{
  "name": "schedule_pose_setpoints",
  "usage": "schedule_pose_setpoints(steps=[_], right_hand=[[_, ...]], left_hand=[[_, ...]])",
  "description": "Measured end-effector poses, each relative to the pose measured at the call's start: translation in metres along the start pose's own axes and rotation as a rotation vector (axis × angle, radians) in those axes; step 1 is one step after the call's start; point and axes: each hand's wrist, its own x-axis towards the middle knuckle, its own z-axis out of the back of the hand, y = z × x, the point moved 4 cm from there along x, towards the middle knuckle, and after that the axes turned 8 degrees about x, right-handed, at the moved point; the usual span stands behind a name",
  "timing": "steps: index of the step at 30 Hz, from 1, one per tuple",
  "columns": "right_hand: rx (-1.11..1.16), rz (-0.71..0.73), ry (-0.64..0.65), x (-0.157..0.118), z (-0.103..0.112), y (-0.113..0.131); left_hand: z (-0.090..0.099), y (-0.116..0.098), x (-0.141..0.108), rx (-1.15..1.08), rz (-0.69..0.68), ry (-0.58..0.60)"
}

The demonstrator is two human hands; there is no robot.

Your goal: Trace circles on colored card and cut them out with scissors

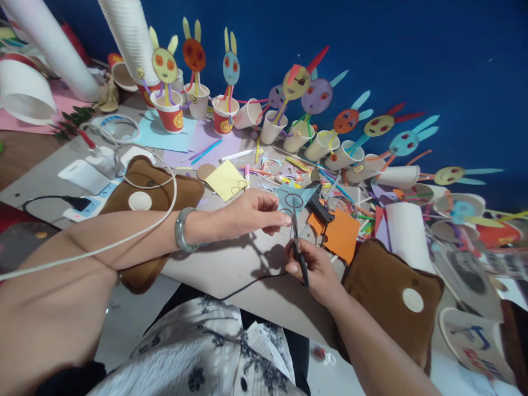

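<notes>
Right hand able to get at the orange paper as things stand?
Likely yes: the orange paper lies just beyond the right hand, its near side uncovered, though scissors occupy that hand.

Head camera, single view: worn, facing forward and steeply down.
Looks from above the wearer's patterned top [198, 344] at 6 o'clock, across the tabletop [225, 269], to the blue wall [264, 33] at 12. Near range: left hand [247, 213] about centre, right hand [315, 272] just off it between 4 and 5 o'clock. Wide field: row of paper cups [273, 129] spans 10 to 3 o'clock, sloping down rightward, blurred toward 3.
</notes>
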Motion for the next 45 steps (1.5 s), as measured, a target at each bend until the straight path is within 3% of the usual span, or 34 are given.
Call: schedule_pose_setpoints(steps=[13, 45], right_hand=[[0.005, 0.005, -0.023, 0.0006, -0.0005, 0.0012], [0.030, 0.009, -0.010, 0.0006, 0.0007, 0.0043]], left_hand=[[0.0001, -0.0045, -0.0012, -0.021, 0.051, 0.001], [0.0002, -0.0019, 0.0006, -0.067, -0.018, 0.000]])
